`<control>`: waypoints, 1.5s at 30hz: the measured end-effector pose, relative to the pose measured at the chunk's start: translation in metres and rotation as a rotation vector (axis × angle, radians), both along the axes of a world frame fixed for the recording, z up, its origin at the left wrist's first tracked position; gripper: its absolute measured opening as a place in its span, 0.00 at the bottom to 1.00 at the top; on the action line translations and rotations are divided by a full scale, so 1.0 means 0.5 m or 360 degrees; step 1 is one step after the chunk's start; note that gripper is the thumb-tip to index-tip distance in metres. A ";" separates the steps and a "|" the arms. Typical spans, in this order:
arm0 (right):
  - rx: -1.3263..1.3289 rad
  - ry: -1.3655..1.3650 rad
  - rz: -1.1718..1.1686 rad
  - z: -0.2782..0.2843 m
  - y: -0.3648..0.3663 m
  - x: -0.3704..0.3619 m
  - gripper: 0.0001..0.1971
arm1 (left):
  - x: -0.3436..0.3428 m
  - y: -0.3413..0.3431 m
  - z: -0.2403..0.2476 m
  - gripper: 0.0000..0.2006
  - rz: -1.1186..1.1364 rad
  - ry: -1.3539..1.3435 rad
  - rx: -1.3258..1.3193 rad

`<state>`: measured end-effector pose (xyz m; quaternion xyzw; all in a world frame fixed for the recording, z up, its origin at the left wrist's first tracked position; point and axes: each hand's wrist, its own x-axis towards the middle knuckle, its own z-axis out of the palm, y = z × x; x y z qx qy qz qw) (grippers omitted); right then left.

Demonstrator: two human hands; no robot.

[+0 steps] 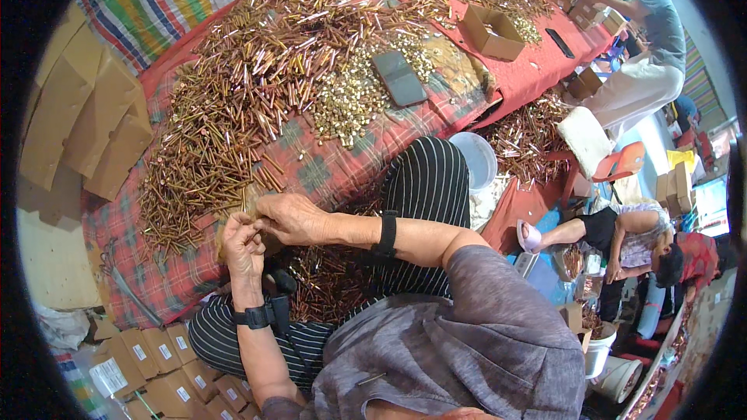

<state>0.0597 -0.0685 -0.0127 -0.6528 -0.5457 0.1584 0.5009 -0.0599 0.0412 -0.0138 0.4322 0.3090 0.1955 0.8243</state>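
Observation:
My left hand (244, 244) and my right hand (289, 218) meet at the near edge of a cloth-covered table (311, 175). The fingers of both are pinched together, and whatever they hold is too small or hidden to make out. Right beside them lies a big heap of slender copper-coloured tubes (204, 157), spread loosely over the red plaid cloth. Farther right sits a pile of small pale-gold caps (342, 105). A dark flat rectangular case (399, 78) rests on the caps' far side. More copper tubes (327, 284) are below, between my knees.
Brown cartons (85, 109) stack at the left, with labelled boxes (167, 365) lower down. An open carton (492, 33) and a black phone (560, 43) lie on the table's right. A white tub (475, 159) stands by my knee. Other people (657, 23) work at the right.

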 end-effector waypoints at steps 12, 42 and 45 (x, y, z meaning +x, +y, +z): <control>-0.0006 -0.0028 -0.0030 -0.031 0.015 -0.014 0.14 | -0.005 -0.009 -0.006 0.06 0.0015 -0.0019 0.0122; -0.0737 -0.0845 -0.0502 -0.042 0.037 0.124 0.10 | 0.047 0.051 -0.024 0.09 0.0137 0.1270 0.2201; -0.0724 -0.0831 -0.0427 -0.031 0.024 0.139 0.11 | 0.029 0.064 -0.043 0.10 0.0442 0.0964 0.1945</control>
